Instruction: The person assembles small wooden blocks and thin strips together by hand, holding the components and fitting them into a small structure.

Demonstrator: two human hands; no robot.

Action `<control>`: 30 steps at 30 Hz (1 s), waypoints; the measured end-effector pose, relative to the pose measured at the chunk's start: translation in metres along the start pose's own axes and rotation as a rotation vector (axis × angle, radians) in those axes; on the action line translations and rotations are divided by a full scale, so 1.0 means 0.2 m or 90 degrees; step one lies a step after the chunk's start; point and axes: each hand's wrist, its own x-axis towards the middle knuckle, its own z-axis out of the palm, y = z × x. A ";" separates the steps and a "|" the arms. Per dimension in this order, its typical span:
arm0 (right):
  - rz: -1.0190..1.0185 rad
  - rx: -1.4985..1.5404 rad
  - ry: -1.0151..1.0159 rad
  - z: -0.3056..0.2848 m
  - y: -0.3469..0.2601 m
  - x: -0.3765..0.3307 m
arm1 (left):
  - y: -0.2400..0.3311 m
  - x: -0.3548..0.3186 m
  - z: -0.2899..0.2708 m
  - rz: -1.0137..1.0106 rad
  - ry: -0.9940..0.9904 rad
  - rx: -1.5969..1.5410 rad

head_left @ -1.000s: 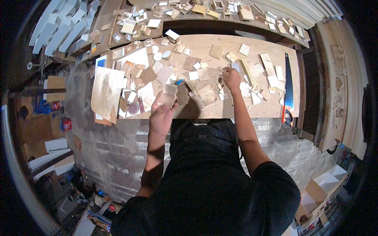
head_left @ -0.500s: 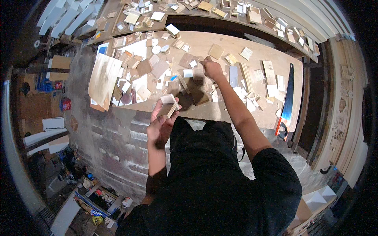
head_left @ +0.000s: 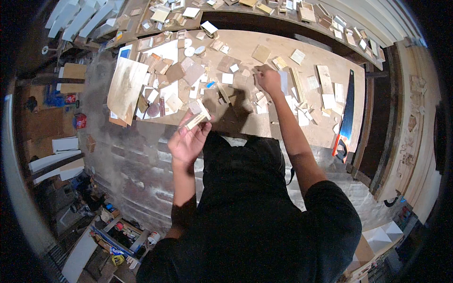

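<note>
Left grip (head_left: 188,144): pinching small wooden box (head_left: 198,120), long edge slanting forward-right
Right grip (head_left: 269,80): closure unclear, well apart, ahead-right of box

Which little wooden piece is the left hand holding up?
The small one made of joined boards, raised in the left hand. Pieces like the tan square lie on the table instead.

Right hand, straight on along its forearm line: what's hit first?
Probably the square tan wood panel just beyond the right hand; its height is unclear, so it might pass above.
</note>
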 end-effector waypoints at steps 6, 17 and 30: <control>0.251 -0.014 0.121 -0.25 0.17 -0.34 | 0.08 0.02 -0.06 0.037 0.014 -0.009; 0.216 -0.003 0.023 -0.28 0.18 -0.35 | 0.15 0.03 -0.21 0.087 0.039 0.032; 0.293 0.282 -0.231 -0.18 0.14 -0.11 | 0.05 -0.02 -0.19 0.080 0.072 0.153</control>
